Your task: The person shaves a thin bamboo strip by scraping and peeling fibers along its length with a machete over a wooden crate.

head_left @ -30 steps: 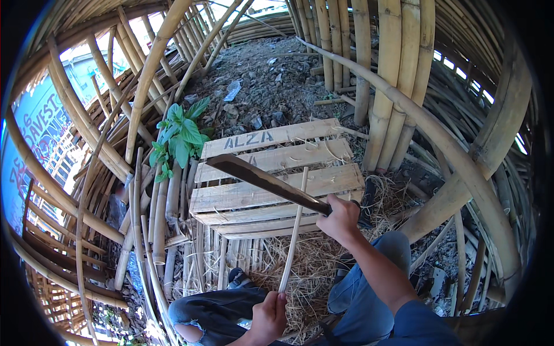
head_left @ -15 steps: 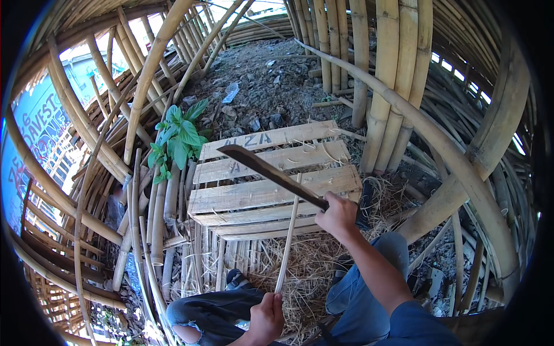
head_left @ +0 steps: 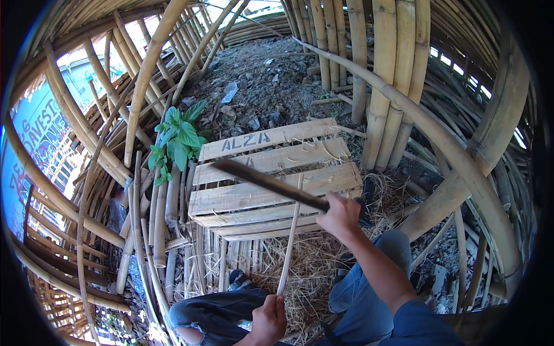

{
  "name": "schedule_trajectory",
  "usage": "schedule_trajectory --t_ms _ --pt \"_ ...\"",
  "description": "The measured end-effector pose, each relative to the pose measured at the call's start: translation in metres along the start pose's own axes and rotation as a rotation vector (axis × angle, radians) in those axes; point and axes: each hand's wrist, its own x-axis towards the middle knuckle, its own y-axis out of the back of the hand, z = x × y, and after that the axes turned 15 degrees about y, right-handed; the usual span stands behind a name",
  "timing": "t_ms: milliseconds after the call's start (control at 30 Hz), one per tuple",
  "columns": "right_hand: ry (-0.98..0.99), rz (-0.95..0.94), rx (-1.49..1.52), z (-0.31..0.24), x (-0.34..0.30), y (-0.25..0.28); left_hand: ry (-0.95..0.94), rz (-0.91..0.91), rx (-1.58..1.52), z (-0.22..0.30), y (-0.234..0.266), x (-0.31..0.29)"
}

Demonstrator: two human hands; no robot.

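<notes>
Bamboo strip [head_left: 290, 236], already slim and pale, slants up from the left hand [head_left: 269, 319], whose fingers are closed around its lower end; its tip shows against the slatted wooden crate [head_left: 254, 199]. The right hand [head_left: 339, 216] has its fingers wrapped around the machete [head_left: 265, 181], blade crossing before the strip, contact unclear. Shavings [head_left: 311, 259] lie below; whether more trimming is left cannot be told.

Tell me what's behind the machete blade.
Behind the machete in the right hand are the wooden crate and the pale strip in the left hand. Where the blade crosses them, both are covered; those parts cannot be seen.
</notes>
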Motion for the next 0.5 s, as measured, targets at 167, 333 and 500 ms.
schedule_trajectory --t_ms 167,333,500 --pt "-0.117 0.079 -0.030 0.007 0.007 -0.007 0.042 -0.069 0.060 -0.010 0.000 0.000" --pt "-0.036 -0.021 0.017 0.001 -0.008 0.000 0.029 -0.039 0.019 0.002 -0.002 0.002" --pt "-0.072 0.065 -0.086 0.011 0.006 -0.001 0.114 -0.060 0.005 -0.009 -0.001 0.004"
